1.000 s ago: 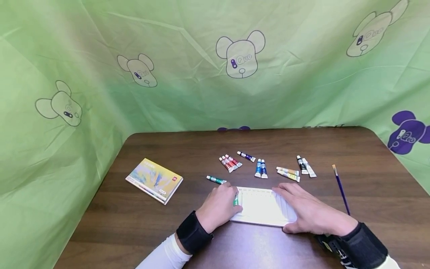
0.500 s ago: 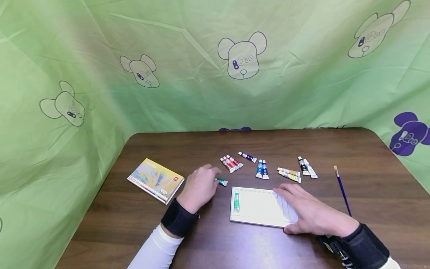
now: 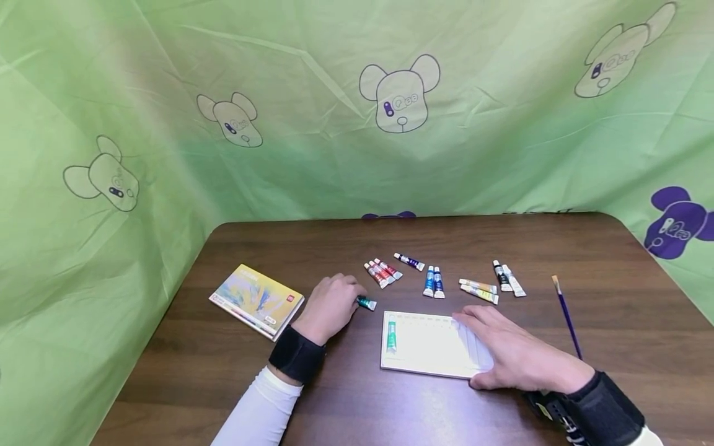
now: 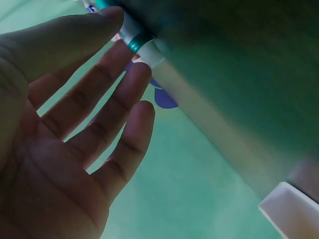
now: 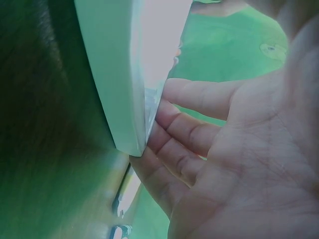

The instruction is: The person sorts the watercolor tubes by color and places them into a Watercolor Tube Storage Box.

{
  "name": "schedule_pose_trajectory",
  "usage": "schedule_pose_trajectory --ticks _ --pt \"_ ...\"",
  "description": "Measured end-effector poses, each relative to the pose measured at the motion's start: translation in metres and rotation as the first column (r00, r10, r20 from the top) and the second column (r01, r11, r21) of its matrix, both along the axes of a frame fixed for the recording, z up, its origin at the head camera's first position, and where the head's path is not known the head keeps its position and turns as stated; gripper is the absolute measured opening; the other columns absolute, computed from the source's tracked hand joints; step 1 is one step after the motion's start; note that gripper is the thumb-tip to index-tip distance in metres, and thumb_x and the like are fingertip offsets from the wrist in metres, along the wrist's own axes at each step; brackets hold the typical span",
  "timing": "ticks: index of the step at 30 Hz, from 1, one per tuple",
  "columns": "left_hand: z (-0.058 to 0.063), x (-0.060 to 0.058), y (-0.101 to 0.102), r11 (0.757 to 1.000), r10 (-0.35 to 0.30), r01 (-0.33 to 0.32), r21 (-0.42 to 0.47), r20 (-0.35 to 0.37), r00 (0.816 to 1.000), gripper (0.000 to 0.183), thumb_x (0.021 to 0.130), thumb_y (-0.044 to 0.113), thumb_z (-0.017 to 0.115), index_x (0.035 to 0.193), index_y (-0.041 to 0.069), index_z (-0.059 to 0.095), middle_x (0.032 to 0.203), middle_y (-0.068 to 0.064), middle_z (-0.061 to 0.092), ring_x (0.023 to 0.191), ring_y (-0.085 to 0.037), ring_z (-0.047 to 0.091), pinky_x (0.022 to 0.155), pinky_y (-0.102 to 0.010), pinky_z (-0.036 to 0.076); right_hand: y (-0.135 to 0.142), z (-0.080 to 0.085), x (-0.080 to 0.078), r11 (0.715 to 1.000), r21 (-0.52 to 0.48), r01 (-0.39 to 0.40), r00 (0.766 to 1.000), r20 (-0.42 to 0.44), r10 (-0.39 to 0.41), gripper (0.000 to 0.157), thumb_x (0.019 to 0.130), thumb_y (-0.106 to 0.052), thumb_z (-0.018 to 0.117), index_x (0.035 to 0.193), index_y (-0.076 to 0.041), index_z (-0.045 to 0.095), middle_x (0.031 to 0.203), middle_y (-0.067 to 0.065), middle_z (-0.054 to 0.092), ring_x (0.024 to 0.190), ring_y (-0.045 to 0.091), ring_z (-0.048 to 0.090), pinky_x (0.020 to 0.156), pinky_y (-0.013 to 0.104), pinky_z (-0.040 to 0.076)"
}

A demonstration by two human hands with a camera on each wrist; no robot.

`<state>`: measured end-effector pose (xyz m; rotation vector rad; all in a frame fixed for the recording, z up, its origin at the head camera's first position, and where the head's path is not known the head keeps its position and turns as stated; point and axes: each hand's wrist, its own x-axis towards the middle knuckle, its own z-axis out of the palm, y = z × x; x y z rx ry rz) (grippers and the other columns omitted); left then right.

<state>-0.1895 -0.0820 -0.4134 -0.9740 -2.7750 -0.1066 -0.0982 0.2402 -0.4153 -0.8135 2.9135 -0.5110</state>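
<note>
Bracing the tray on the counter, our right hand grips its end; whether our left hand, at the dark green tube left of it, pinches, we cannot tell. Likely light, soft and slick, the tube wants a gentle mid-body hold.

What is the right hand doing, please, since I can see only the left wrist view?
Observer: The right hand holds the tray at its right end.
Operator: Thank you; does the tray have anything in it?
Observer: Yes, a green tube lies at its left end.
Operator: And is there a painting tool about, please?
Observer: Yes, a brush lies to the right of the tray.
</note>
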Motion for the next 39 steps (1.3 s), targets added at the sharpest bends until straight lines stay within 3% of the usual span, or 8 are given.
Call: schedule_pose_trajectory --ticks 7,20,24,27,30,34,39 --pt "-0.006 0.000 -0.001 1.000 0.009 -0.009 0.012 0.000 1.000 0.017 0.081 0.013 0.067 0.095 0.019 0.074 0.090 0.005 0.067 0.085 -0.016 0.061 0.070 -0.034 0.047 0.000 0.000 0.000 1.000 0.003 -0.004 1.000 -0.001 0.004 0.095 0.060 -0.048 0.080 0.138 -0.007 0.046 0.138 0.008 0.044 0.126 0.025 0.041 0.099 0.046 0.040" --pt "-0.004 0.001 0.000 0.999 -0.006 0.007 0.031 -0.009 1.000 0.017 0.080 0.008 0.065 0.089 0.019 0.073 0.089 0.006 0.066 0.085 -0.015 0.058 0.071 -0.033 0.046 0.000 0.000 0.001 1.000 -0.002 0.000 1.000 0.007 0.000 0.094 0.061 -0.048 0.080 0.138 -0.006 0.046 0.138 0.008 0.044 0.126 0.025 0.041 0.098 0.046 0.041" --pt "0.000 0.004 0.004 0.988 0.103 -0.109 0.112 0.054 0.993 0.013 0.081 0.015 0.068 0.093 0.015 0.072 0.091 0.001 0.063 0.086 -0.017 0.059 0.074 -0.035 0.049 0.001 0.000 0.001 1.000 -0.002 0.002 1.000 0.009 -0.002 0.094 0.061 -0.049 0.080 0.138 -0.006 0.046 0.138 0.009 0.044 0.126 0.026 0.041 0.098 0.047 0.040" --pt "-0.001 0.008 0.010 0.954 0.217 -0.238 0.182 0.128 0.968 0.018 0.082 0.026 0.069 0.093 0.011 0.070 0.088 -0.002 0.060 0.078 -0.019 0.060 0.067 -0.036 0.051 0.001 -0.001 0.000 1.000 -0.003 0.005 1.000 0.005 -0.004 0.095 0.060 -0.049 0.080 0.138 -0.007 0.046 0.138 0.009 0.044 0.126 0.026 0.041 0.098 0.047 0.040" --pt "-0.004 0.011 0.015 0.928 0.285 -0.313 0.203 0.158 0.945 0.026 0.079 0.030 0.072 0.093 0.009 0.068 0.083 -0.002 0.057 0.070 -0.021 0.062 0.060 -0.037 0.051 0.001 -0.002 0.000 1.000 -0.005 0.008 1.000 0.007 -0.008 0.095 0.060 -0.049 0.080 0.138 -0.007 0.046 0.138 0.009 0.044 0.126 0.027 0.041 0.098 0.047 0.040" --pt "-0.008 0.013 0.017 0.921 0.312 -0.335 0.199 0.141 0.940 0.023 0.077 0.025 0.074 0.089 0.007 0.066 0.079 -0.002 0.056 0.068 -0.025 0.063 0.057 -0.039 0.051 0.001 -0.002 0.000 1.000 -0.007 0.010 1.000 0.009 -0.009 0.096 0.060 -0.048 0.080 0.139 -0.006 0.046 0.138 0.010 0.043 0.126 0.028 0.041 0.098 0.048 0.040" --pt "-0.007 0.013 0.016 0.927 0.295 -0.318 0.199 0.135 0.946 0.013 0.077 0.017 0.071 0.085 0.008 0.066 0.078 -0.003 0.058 0.069 -0.026 0.063 0.058 -0.041 0.051 0.000 -0.003 0.000 1.000 -0.008 0.005 1.000 -0.001 -0.005 0.096 0.059 -0.047 0.081 0.138 -0.006 0.046 0.138 0.009 0.044 0.126 0.027 0.042 0.098 0.047 0.040"
